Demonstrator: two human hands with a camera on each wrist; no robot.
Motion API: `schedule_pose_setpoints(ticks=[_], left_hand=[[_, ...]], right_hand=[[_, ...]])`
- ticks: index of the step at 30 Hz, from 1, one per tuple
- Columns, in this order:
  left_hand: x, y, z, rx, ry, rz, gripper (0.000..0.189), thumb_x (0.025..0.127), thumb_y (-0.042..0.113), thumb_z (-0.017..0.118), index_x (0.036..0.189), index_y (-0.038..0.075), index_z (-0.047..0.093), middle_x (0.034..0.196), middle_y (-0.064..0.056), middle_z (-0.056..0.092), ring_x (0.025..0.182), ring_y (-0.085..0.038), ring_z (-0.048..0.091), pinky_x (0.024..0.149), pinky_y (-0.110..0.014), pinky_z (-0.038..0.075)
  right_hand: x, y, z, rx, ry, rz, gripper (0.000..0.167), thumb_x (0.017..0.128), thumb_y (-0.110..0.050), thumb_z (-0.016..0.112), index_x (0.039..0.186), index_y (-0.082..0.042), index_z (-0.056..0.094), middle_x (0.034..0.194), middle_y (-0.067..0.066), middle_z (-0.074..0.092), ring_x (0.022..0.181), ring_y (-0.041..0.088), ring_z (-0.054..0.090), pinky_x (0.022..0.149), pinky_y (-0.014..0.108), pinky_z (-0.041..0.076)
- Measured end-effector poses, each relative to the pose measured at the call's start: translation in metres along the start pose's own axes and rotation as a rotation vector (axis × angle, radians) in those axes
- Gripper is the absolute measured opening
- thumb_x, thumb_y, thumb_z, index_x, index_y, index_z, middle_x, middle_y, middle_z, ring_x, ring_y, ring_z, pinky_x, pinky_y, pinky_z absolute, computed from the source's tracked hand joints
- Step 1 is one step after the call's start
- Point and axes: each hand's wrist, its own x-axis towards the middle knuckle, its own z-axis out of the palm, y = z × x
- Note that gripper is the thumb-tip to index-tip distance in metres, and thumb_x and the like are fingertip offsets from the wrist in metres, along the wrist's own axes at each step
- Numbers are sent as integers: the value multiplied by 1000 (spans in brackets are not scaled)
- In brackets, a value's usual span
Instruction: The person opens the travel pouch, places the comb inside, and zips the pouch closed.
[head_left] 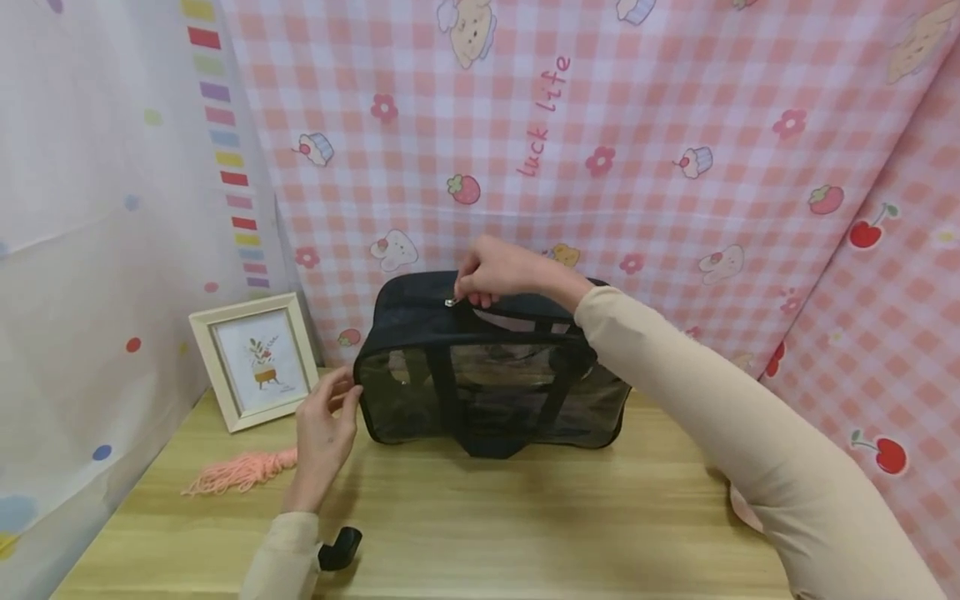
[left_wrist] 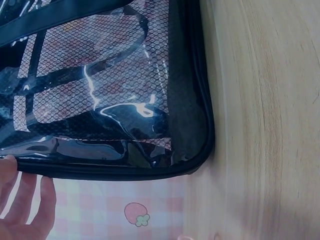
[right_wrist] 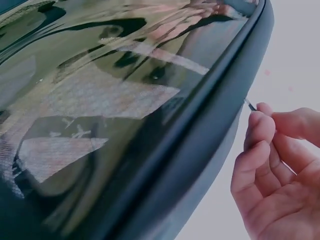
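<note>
A see-through bag with black trim (head_left: 495, 400) stands upright on the wooden table, one black strap hanging down its front. On its top, my right hand (head_left: 498, 271) pinches the small metal zipper pull (head_left: 450, 302) between thumb and forefinger. The right wrist view shows that hand (right_wrist: 280, 165) beside the bag's black edge (right_wrist: 200, 135). My left hand (head_left: 326, 421) holds the bag's left side edge. Seen from the left wrist, its thumb is on the piping (left_wrist: 100, 172) and the fingers lie on the other side. Part of the bag's right end is hidden by my right sleeve.
To the left, a cream picture frame (head_left: 255, 360) leans near a bundle of pink yarn (head_left: 243, 472). A black elbow-shaped piece (head_left: 341, 548) lies by my left sleeve. A pink checked cloth (head_left: 525, 125) hangs close behind the bag. Something pale is partly hidden under my right arm.
</note>
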Motion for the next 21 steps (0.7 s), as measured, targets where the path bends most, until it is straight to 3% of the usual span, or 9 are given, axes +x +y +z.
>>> schedule_pose_setpoints(ticks=[6,14,21], left_hand=[[4,1,1,11,-5,-7,25,76,-23,64,99,-14,62,90,-27,64,76,-39,64,67,-17,54],[-5,-29,4,12,-13,-41,26,78,-17,67,102,-8,65,92,-22,66,79,-33,66,69,-6,48],[-7,-35,1,3,-41,-37,23,83,-11,66,105,-5,65,95,-18,67,81,-29,66,71,-9,50]], right_hand=[[-22,21,-10,31,35,44,25,97,-12,52,88,-3,73,69,10,63,59,20,58,55,30,50],[-54,54,-18,69,107,87,23,95,-13,54,88,-2,73,70,13,63,59,21,57,56,31,51],[-84,84,-24,108,167,118,23,96,-14,53,93,0,72,71,12,62,61,26,55,57,36,51]])
